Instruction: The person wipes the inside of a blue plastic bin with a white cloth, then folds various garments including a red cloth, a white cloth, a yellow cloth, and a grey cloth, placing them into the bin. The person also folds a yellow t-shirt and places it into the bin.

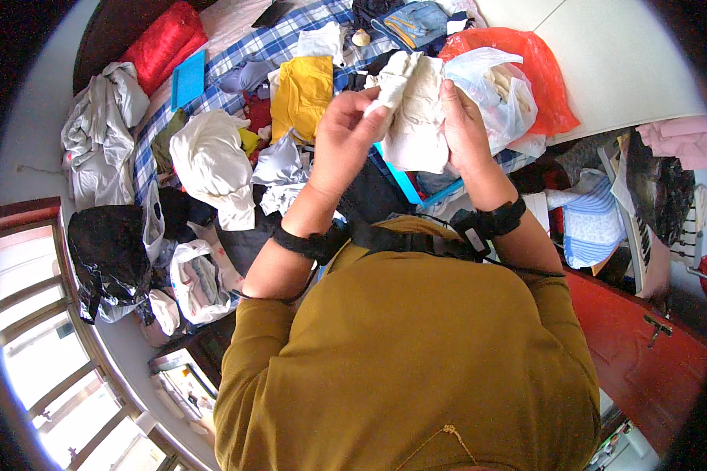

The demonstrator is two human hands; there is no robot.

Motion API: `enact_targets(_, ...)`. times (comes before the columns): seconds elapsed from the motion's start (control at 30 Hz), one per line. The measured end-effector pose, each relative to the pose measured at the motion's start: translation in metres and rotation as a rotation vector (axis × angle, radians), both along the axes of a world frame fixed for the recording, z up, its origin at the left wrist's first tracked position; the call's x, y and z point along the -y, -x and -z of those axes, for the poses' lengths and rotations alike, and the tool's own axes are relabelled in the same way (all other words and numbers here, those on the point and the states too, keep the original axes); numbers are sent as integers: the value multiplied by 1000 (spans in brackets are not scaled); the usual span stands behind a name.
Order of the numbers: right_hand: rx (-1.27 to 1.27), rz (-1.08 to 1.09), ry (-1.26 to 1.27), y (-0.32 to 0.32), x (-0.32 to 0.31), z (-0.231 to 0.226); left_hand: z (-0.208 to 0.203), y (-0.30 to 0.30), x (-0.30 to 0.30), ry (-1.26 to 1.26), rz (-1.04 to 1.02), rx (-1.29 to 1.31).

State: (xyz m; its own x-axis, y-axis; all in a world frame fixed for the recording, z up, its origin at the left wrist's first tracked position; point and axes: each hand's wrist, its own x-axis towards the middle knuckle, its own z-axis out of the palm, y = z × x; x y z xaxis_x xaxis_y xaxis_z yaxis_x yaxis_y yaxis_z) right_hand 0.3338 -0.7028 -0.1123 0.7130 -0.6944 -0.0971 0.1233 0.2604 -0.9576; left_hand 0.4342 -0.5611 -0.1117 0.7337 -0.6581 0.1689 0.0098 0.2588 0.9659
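Both my hands are raised over a clothes-covered bed, holding a small off-white cloth garment (418, 129) between them. My left hand (344, 140) pinches its folded upper left part between thumb and fingers. My right hand (465, 129) grips the right edge, thumb up, its other fingers mostly behind. The cloth hangs down between the hands; its exact kind cannot be made out. Below it shows the rim of a blue box (402, 179). A yellow garment (302, 93) lies left of my left hand. Beside my right hand stands a translucent plastic bag (479, 67) with pale cloth inside.
A blue checked bedsheet (232, 56) lies under mixed clothes, including a white garment (212, 161) and folded jeans (415, 25). A red plastic bag (554, 90) sits at the right. Black bag (110, 255) and white bag (200, 279) stand left. A red door (636, 330) is at lower right.
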Motion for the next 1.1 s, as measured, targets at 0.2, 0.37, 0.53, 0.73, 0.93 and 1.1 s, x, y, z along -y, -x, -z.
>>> enact_targets(0.2, 0, 15, 83, 8, 26, 9, -1, -27, -20, 390, 33, -850)
enact_targets(0.37, -29, 41, 148, 13, 37, 22, 12, -39, -31, 459, 128, -949)
enact_targets(0.53, 0, -24, 117, 15, 40, 25, 27, -43, -32, 565, 268, -1037)
enact_targets(0.73, -44, -45, 173, 19, 46, 31, 34, -43, -31, 516, 216, -1037)
enact_targets(0.93, -94, -46, 243, 25, 52, 34, 36, -41, -25, 356, 126, -972)
enact_targets(1.1, -7, -139, -183, 34, 41, 11, 42, -33, -18, 110, -45, -585)
